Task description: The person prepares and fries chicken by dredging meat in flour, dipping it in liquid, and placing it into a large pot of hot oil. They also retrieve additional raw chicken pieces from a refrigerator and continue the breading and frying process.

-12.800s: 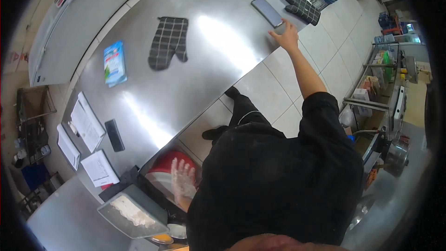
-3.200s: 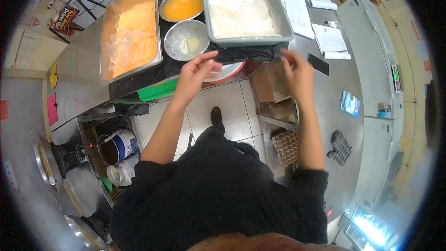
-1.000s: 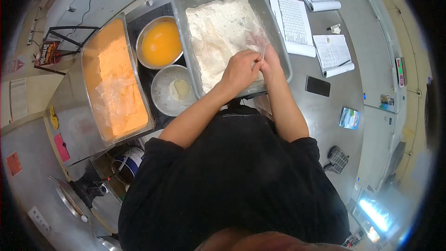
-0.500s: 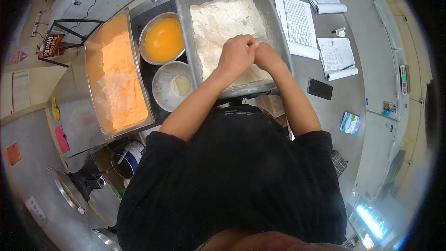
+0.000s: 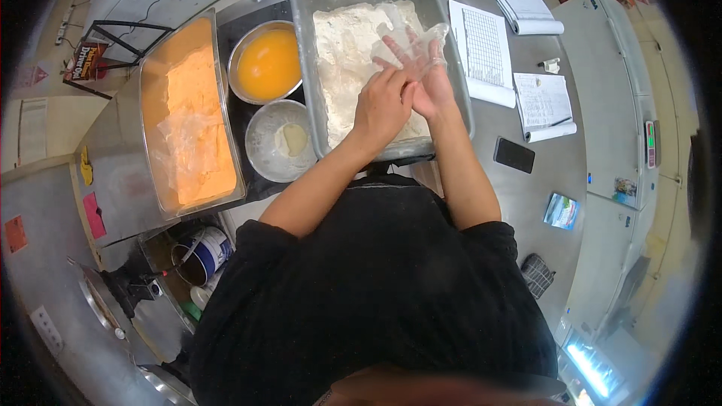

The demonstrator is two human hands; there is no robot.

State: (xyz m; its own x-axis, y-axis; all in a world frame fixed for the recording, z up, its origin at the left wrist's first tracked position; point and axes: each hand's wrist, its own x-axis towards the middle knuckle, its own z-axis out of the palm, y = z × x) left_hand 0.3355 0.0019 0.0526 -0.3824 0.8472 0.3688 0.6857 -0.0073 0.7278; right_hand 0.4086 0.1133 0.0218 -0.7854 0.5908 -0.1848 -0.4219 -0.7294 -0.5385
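Observation:
Over a grey tub (image 5: 304, 53) of white flour (image 5: 342, 37), my right hand (image 5: 429, 83) is turned palm up with its fingers spread. A clear plastic glove (image 5: 438, 34) covers those fingers and part of the palm. My left hand (image 5: 382, 105) is closed near the base of the right palm, its fingertips pinching the glove's edge. To the left stands a steel bowl of orange-yellow liquid (image 5: 267, 64). Nearer me, another metal bowl (image 5: 259, 139) holds a pale lump (image 5: 293, 139).
Far left is a steel pan (image 5: 143, 116) of orange crumbly food with clear plastic (image 5: 188, 150) on it. Right of the tub lie a gridded paper pad (image 5: 485, 45), notebooks (image 5: 541, 101), a phone (image 5: 514, 155) and a blue packet (image 5: 562, 211). A bucket (image 5: 207, 252) sits low left.
My right hand has gone from closed beside the left to palm up with fingers spread inside the plastic glove. The left hand stays close by, slightly lower.

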